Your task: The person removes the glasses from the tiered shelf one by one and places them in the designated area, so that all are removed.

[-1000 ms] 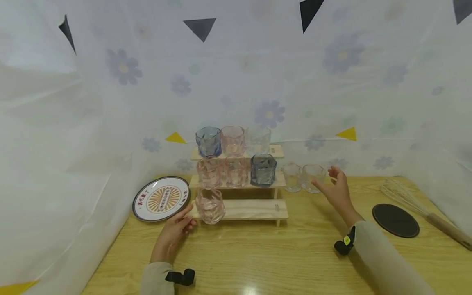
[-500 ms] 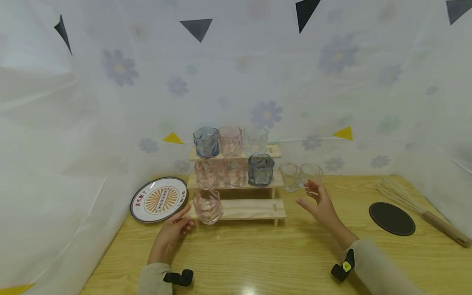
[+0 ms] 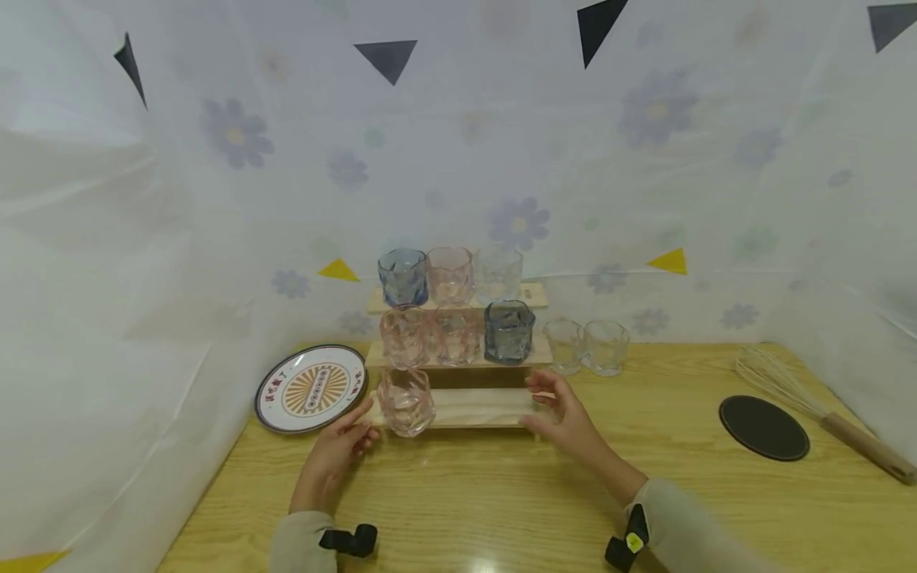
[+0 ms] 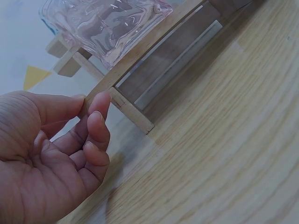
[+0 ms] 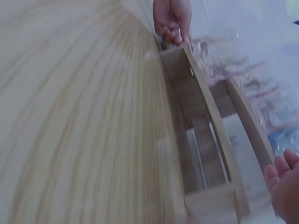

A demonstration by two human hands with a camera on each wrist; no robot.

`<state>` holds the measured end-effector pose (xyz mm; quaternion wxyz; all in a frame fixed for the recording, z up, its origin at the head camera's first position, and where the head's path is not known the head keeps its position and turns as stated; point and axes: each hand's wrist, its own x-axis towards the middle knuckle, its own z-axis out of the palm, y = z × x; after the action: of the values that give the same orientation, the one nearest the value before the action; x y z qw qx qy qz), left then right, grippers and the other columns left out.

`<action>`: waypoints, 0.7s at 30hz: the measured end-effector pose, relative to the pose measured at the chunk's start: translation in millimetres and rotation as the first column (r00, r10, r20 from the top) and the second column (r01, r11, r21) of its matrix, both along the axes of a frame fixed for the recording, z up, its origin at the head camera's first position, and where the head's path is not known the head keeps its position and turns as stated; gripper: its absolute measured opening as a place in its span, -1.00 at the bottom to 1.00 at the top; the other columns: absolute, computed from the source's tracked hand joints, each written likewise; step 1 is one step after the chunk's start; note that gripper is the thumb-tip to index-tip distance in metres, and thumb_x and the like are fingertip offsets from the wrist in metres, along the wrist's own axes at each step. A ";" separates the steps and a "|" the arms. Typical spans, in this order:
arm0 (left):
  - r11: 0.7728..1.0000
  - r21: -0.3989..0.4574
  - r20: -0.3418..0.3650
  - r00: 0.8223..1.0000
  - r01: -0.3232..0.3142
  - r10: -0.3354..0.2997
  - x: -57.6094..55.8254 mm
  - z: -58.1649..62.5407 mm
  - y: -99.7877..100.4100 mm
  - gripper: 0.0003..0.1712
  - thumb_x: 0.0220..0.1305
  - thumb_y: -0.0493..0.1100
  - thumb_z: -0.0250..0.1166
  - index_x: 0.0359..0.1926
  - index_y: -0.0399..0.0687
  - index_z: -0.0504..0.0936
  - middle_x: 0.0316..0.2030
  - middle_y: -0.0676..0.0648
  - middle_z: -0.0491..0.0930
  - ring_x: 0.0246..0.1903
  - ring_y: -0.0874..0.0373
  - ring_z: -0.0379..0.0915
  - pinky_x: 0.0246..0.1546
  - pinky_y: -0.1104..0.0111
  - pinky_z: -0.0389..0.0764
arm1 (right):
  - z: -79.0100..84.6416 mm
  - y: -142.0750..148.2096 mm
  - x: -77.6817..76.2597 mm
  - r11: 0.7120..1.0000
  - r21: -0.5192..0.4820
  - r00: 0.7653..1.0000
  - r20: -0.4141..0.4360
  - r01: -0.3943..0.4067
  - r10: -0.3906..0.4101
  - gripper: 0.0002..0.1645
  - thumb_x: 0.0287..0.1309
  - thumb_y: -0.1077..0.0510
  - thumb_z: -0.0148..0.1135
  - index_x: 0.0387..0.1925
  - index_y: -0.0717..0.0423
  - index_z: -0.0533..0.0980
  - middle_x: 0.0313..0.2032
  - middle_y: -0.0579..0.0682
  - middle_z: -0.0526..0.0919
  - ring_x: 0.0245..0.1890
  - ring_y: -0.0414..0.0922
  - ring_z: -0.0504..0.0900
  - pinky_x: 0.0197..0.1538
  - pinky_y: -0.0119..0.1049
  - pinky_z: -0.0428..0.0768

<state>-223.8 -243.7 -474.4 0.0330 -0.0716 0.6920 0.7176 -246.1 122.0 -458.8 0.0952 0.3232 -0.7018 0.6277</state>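
A three-step wooden rack (image 3: 476, 407) stands on the table. My left hand (image 3: 337, 450) pinches the left end of its lowest step between thumb and fingers, as the left wrist view shows. A clear pink glass (image 3: 407, 403) sits on that step close to the left hand. At the step's right end is my right hand (image 3: 569, 426), thumb and fingers spread apart around the end; the right wrist view is blurred. The middle step carries two pinkish glasses (image 3: 405, 337) and a dark blue-grey glass (image 3: 509, 333). On top stand a blue glass (image 3: 403, 278), a pink glass (image 3: 450, 276) and a clear glass (image 3: 499, 274).
Two clear glasses (image 3: 606, 348) stand on the table right of the rack. A patterned plate (image 3: 286, 374) leans at the left. Toward the right lie a black round mat (image 3: 763, 428) and a whisk (image 3: 860, 446). A floral curtain (image 3: 437, 159) surrounds the table.
My right hand has moved left and toward me, from beside the clear glasses to the right end of the lowest step. The left hand stays at the left end.
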 end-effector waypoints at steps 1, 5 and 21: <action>1.000 -0.001 -0.001 1.000 0.002 -0.002 0.1 -0.2 0.0 -0.45 0.37 -0.39 0.02 0.36 -0.25 0.23 -0.60 0.12 0.59 -0.59 0.34 0.40 -0.54 0.55 0.34 | 1.0 -6.5 0.4 1.000 -0.008 1.000 0.011 -0.016 0.016 -0.21 0.02 0.46 0.30 0.26 0.39 0.15 0.12 0.30 0.30 0.11 -0.10 0.36 0.15 -0.36 0.38; 1.000 -0.001 0.000 1.000 0.007 -0.007 -0.1 -0.5 0.4 -0.45 0.37 -0.37 0.04 0.36 -0.25 0.23 -0.59 0.10 0.60 -0.58 0.34 0.40 -0.54 0.54 0.35 | 5.9 -32.1 1.3 0.998 -0.011 0.997 0.036 -0.066 0.067 -0.19 0.03 0.43 0.31 0.29 0.31 0.16 0.14 0.27 0.31 0.13 -0.05 0.35 0.18 -0.20 0.38; 1.000 -0.003 0.008 1.000 0.006 -0.006 -1.3 1.2 -0.8 -0.45 0.38 -0.37 0.04 0.36 -0.22 0.24 -0.58 0.10 0.59 -0.58 0.33 0.40 -0.54 0.53 0.35 | 10.4 -119.0 -6.8 0.991 0.079 0.980 0.176 -0.113 0.098 -0.11 -0.04 0.30 0.43 0.30 0.20 0.18 0.20 0.20 0.30 0.21 0.12 0.28 0.23 0.03 0.30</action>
<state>-225.1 -244.5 -473.2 0.0378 -0.0724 0.6931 0.7162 -252.9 3.0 -448.4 -0.0133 0.3085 -0.7163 0.6257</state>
